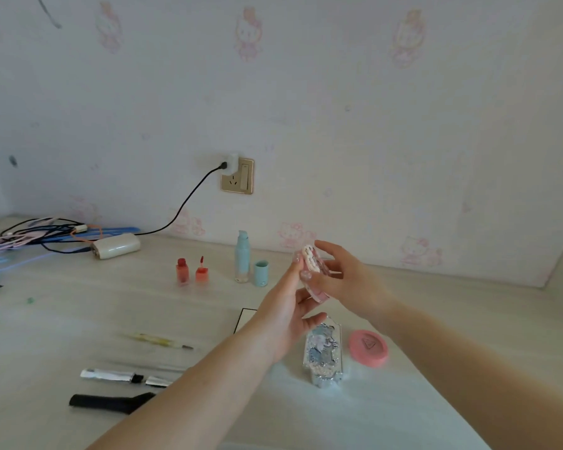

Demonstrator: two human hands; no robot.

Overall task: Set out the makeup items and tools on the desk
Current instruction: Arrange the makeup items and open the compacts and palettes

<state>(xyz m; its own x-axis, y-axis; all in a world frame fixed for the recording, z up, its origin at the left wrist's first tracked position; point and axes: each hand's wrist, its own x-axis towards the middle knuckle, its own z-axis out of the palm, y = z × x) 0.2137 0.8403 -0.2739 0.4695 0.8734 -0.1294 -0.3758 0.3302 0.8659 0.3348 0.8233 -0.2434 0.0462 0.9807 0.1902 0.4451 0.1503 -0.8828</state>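
Pinching a small pink-and-white compact (312,271) between them, both hands hold it in the air above the middle of the tabletop (78,319). The left hand (290,313) reaches up from below, its fingers running along the compact's left edge with the thumb curled beneath. The right hand (345,277) comes in from the right, its fingers closing over the compact's top and right side. The compact is tilted, and motion blur hides whether its lid is open.

Directly below the hands, a silver decorated case (324,352) stands on the tabletop, and a round pink compact (368,348) lies flat just beside it to the right. A white card with a dark border (245,319) shows partly behind the left wrist.

Farther back, near the wall, a pale blue pump bottle (242,256) stands upright with its blue cap (261,273) set just beside it. To their left, a red lip-tint bottle (182,271) stands next to its red wand cap (202,271), the two apart.

On the near left lie a yellow pencil (158,341), a silver tube (124,376) and a black tool (111,401), each resting apart from the others. Bare surface spreads between these and the bottles, and also to the right of the round pink compact as far as the tabletop's right edge.

At the far left corner, a tangle of cables (46,235) and a cream power adapter (116,245) crowd the back edge, with a black cord (189,203) rising to the wall socket (237,176).
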